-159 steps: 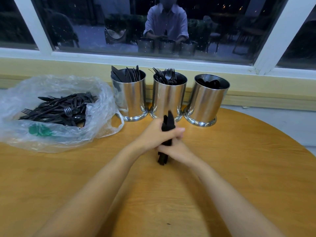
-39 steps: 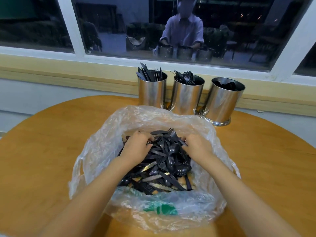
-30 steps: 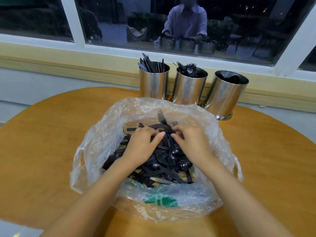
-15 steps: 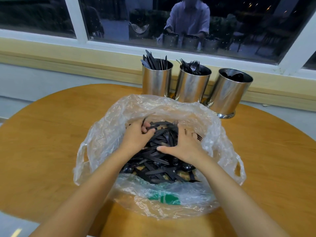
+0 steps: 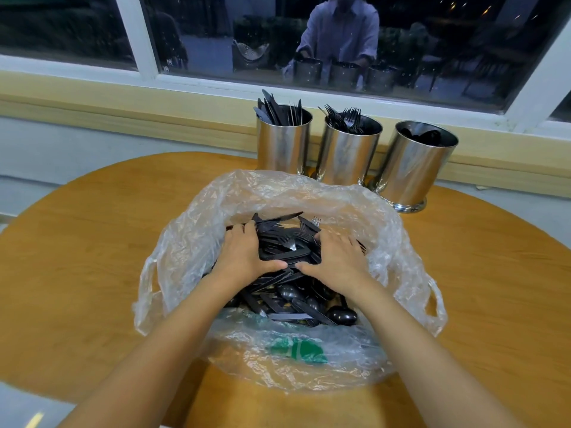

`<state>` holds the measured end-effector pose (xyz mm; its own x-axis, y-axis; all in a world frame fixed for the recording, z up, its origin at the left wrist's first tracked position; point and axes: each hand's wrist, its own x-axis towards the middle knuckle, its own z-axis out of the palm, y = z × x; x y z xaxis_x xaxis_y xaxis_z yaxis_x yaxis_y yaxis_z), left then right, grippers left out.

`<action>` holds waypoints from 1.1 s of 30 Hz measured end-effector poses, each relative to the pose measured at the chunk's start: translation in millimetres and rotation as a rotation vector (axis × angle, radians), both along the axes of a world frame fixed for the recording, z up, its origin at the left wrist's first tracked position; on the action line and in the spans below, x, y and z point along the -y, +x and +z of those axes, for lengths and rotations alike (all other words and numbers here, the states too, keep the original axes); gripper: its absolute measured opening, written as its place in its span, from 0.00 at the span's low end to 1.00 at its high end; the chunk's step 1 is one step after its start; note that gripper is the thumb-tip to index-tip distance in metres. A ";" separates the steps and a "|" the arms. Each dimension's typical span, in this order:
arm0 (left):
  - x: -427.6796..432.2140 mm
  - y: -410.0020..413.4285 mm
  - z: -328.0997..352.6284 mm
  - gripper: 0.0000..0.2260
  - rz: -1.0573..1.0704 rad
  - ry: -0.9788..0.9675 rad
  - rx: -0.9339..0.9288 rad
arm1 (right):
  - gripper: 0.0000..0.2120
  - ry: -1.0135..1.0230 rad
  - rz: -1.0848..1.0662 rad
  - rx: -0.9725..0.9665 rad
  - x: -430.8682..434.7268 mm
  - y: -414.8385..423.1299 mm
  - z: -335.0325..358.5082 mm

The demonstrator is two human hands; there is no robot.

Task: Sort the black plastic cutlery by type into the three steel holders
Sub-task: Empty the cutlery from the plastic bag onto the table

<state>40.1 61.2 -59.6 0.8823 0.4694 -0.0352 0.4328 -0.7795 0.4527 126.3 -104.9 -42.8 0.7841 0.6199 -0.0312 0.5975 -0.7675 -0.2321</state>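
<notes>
Black plastic cutlery (image 5: 287,291) lies in a loose heap inside a clear plastic bag (image 5: 309,193), close in front of the person on a round wooden table (image 5: 92,242); nearest the camera, the crumpled front of the bag carries a green print (image 5: 298,350); spoons and knife handles show at the near side of the heap. Both bare forearms reach into the bag's open mouth; the left hand (image 5: 244,254) and the right hand (image 5: 336,257) sit side by side on top of the pile, thumb tips almost meeting at the near side, fingers curled over the far side, clamping a bunch of mixed pieces between them; a knife blade and fork tines stick out beyond the fingers. Behind the bag, three steel holders stand upright in a row along the table's far edge; the left holder (image 5: 282,146) contains knives (image 5: 272,108), the middle holder (image 5: 347,152) contains forks (image 5: 346,117), and the right holder (image 5: 414,162) contains spoons (image 5: 423,135), sitting low inside. Beyond them runs a pale sill under a dark window (image 5: 216,26), whose glass reflects the person and the three holders.
</notes>
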 end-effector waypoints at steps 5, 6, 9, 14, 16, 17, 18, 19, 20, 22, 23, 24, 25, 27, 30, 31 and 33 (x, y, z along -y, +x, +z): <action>-11.7 -0.6 10.4 0.52 -0.177 0.126 -0.179 | 0.40 -0.089 0.045 -0.187 2.0 13.5 8.8; -11.9 0.2 13.5 0.48 -0.207 0.171 -0.199 | 0.39 -0.127 0.058 -0.205 1.3 15.3 9.8; -7.5 3.8 19.4 0.36 -0.283 0.332 -0.211 | 0.34 -0.190 0.069 -0.218 -3.9 16.5 11.8; -2.6 8.8 14.8 0.26 -0.361 0.376 -0.154 | 0.19 -0.212 0.070 -0.259 -6.6 23.5 12.7; -3.2 10.3 14.8 0.22 -0.359 0.369 -0.158 | 0.17 -0.207 0.086 -0.308 -6.0 27.8 12.5; -3.2 10.8 15.4 0.21 -0.358 0.388 -0.168 | 0.17 -0.206 0.092 -0.328 -5.8 29.4 12.9; -3.3 11.1 15.6 0.21 -0.360 0.415 -0.180 | 0.17 -0.203 0.093 -0.343 -5.7 31.2 12.2; -3.5 11.3 16.0 0.20 -0.361 0.437 -0.189 | 0.16 -0.190 0.093 -0.356 -5.4 32.7 11.6; -4.3 11.3 16.1 0.19 -0.360 0.449 -0.192 | 0.16 -0.168 0.089 -0.366 -4.7 34.8 10.1; -7.3 10.7 16.6 0.18 -0.348 0.442 -0.185 | 0.15 -0.117 0.078 -0.388 -2.1 38.6 8.1; -9.5 10.2 17.2 0.18 -0.337 0.428 -0.182 | 0.15 -0.097 0.077 -0.404 -0.7 40.8 6.8; -12.5 9.5 17.4 0.19 -0.326 0.416 -0.181 | 0.15 -0.067 0.075 -0.426 0.8 43.5 4.8; -15.8 8.9 17.3 0.20 -0.318 0.406 -0.186 | 0.13 -0.044 0.077 -0.441 1.7 44.9 4.3; -23.3 7.9 16.7 0.19 -0.316 0.390 -0.192 | 0.10 0.007 0.087 -0.473 3.2 47.4 4.0; -37.2 8.1 16.4 0.16 -0.297 0.337 -0.183 | 0.05 0.098 0.103 -0.487 4.9 50.2 7.6; -43.3 8.5 16.8 0.16 -0.279 0.320 -0.184 | 0.05 0.125 0.122 -0.493 6.0 51.7 9.0; -57.8 8.7 17.5 0.17 -0.240 0.301 -0.184 | 0.08 0.150 0.139 -0.487 7.8 55.5 13.0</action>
<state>48.9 119.0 -42.1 0.9595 0.2651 -0.0953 0.2756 -0.9536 0.1212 181.8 -112.8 -29.8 0.6112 0.7424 -0.2744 0.4870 -0.6261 -0.6090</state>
